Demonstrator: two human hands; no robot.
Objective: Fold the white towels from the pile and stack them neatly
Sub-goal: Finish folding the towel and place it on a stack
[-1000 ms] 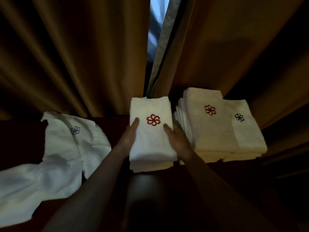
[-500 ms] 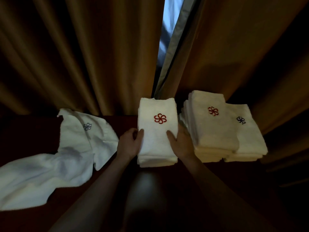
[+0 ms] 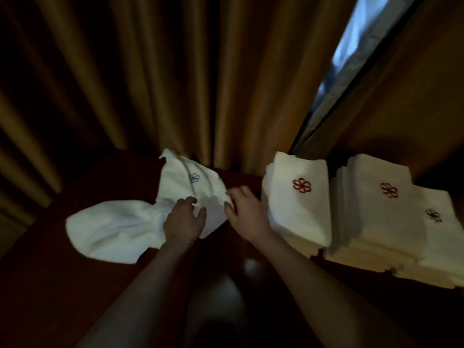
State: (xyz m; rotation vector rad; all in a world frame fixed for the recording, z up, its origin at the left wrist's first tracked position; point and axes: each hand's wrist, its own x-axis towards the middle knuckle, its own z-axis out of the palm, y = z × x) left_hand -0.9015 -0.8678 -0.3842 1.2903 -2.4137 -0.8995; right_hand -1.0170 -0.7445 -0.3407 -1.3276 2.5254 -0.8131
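Observation:
An unfolded white towel point(image 3: 120, 229) with a blue flower emblem lies crumpled on the dark table point(image 3: 62, 285), left of centre. My left hand point(image 3: 184, 222) rests on its middle with loosely bent fingers. My right hand point(image 3: 244, 214) touches the towel's right edge with its fingertips. To the right stands a stack of folded white towels point(image 3: 298, 217) with a red emblem on top. Beside it are a second red-emblem stack point(image 3: 376, 222) and a lower stack point(image 3: 442, 242) with a dark emblem.
Brown curtains point(image 3: 150, 84) hang close behind the table. A narrow gap point(image 3: 351, 46) in them at the upper right shows daylight. The folded stacks fill the table's right side up to the frame edge.
Both hands have let go of the folded red-emblem stack and moved left onto the unfolded towel. The view has swung left, so the stacks now sit at the right.

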